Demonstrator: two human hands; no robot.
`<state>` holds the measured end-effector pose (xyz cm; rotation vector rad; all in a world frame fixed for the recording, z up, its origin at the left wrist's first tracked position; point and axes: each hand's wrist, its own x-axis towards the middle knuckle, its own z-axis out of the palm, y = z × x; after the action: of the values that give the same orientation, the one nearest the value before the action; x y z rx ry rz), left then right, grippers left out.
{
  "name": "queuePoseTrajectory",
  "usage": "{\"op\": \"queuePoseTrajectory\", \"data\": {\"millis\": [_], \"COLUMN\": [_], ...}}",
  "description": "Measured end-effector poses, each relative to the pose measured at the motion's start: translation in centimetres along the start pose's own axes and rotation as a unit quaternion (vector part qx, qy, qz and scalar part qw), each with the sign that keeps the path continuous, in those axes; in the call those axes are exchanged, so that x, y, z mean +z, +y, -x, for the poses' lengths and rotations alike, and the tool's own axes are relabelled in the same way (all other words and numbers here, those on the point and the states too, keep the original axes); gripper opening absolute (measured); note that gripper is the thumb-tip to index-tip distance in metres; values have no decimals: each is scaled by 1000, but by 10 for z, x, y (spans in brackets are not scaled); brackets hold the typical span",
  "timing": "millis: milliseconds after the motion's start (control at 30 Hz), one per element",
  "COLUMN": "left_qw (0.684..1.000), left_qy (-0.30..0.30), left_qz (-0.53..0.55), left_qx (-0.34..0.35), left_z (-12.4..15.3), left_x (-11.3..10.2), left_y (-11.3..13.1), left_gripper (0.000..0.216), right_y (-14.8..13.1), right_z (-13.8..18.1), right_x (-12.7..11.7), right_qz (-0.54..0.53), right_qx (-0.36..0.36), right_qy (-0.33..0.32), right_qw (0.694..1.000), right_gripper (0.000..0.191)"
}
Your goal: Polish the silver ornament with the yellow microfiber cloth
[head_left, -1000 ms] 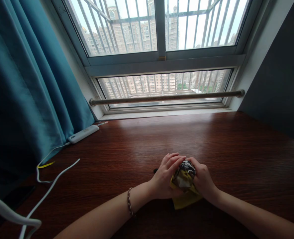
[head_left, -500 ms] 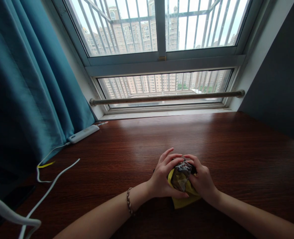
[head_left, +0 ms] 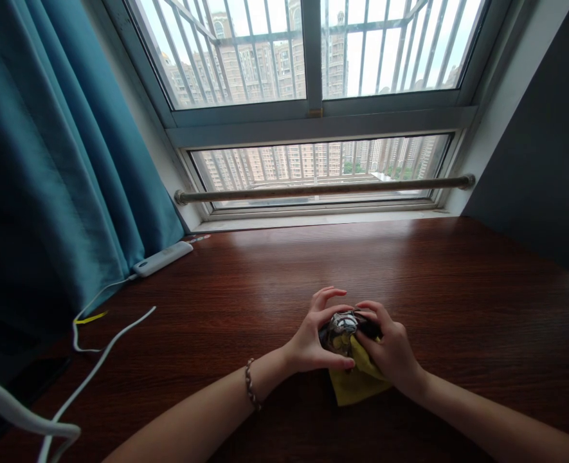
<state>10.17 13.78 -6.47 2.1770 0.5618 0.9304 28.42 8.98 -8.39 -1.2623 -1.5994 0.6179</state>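
A small dark shiny object (head_left: 341, 326) sits between both hands on a dark wooden table (head_left: 274, 283). My left hand (head_left: 313, 334) curls round its left side, thumb under it and fingers over the top. My right hand (head_left: 390, 350) holds the right side and presses a yellow cloth (head_left: 356, 379) against it. The cloth hangs down onto the table under the hands. A beaded bracelet (head_left: 251, 392) circles my left wrist. Exactly what the shiny object is stays unclear.
A white power strip (head_left: 162, 258) lies at the table's back left with white cables (head_left: 96, 347) trailing toward the front left. A teal curtain (head_left: 57, 167) hangs on the left. A barred window with a metal rail (head_left: 323, 189) runs behind the table.
The shiny object has been turned and lowered toward the table. My left fingers lifted off its top and spread, then curled round it again. The cloth shifted with my right hand.
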Motion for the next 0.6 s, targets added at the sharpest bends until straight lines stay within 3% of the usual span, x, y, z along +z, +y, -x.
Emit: {"op": "queuePoseTrajectory", "data": {"millis": [167, 267, 400, 600], "left_qw": [1000, 1000, 999, 987], "left_qy": [-7, 1, 18, 43], "left_qz": [-2, -13, -31, -143], "left_qx": [-4, 6, 37, 53], "left_z": [3, 5, 6, 7], "left_x": [6, 10, 14, 16], "left_y": [-3, -5, -5, 1], "left_gripper": [93, 113, 123, 104], "right_y": [-7, -8, -7, -5], "right_z": [-4, -5, -5, -7], "right_x": [-2, -2, -1, -3], "right_qz": [-22, -32, -23, -7], "right_qx": [73, 88, 103, 105], "right_qy": [-1, -3, 3, 19], "right_qw": [997, 996, 994, 994], "right_gripper": [27, 26, 25, 22]}}
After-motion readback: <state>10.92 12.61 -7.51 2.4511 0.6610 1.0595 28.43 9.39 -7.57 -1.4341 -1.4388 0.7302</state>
